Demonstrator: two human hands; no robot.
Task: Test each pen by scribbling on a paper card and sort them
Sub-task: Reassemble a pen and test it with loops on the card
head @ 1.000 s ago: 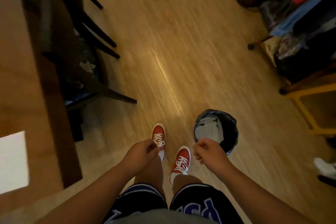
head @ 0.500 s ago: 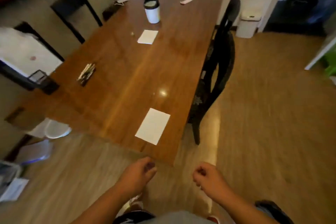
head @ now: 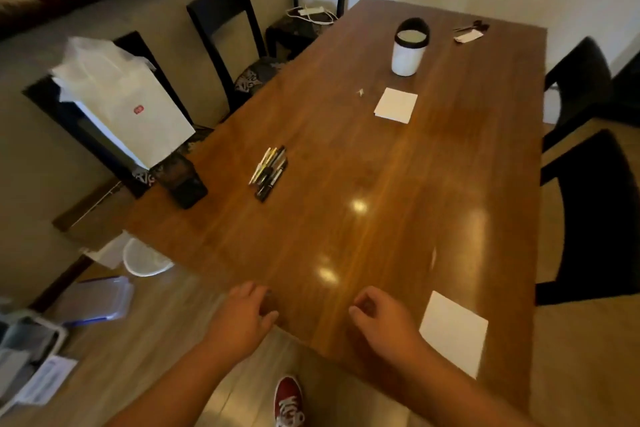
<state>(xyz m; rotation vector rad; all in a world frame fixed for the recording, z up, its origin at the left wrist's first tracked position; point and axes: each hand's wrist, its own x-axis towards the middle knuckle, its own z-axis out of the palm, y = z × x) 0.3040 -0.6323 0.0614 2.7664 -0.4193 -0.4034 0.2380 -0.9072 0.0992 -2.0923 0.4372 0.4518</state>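
A bundle of several pens (head: 269, 172) lies on the left half of the brown wooden table (head: 363, 156). One white paper card (head: 453, 336) lies at the near right corner, and a second card (head: 396, 105) lies farther back, in front of a white cup with a black rim (head: 408, 52). My left hand (head: 242, 319) hovers at the table's near edge, fingers loosely curled and holding nothing. My right hand (head: 384, 326) hangs over the near edge just left of the near card, also loosely curled and holding nothing.
A dark phone (head: 183, 180) lies on the table's left corner. A white paper bag (head: 128, 104) stands on a chair at the left. Black chairs (head: 588, 218) line the right side. Small items (head: 469, 33) lie at the far end. Containers (head: 97, 298) sit on the floor.
My view swung up from the floor and bin to the table and then moved closer. Both hands have come forward to the table's near edge, still holding nothing.
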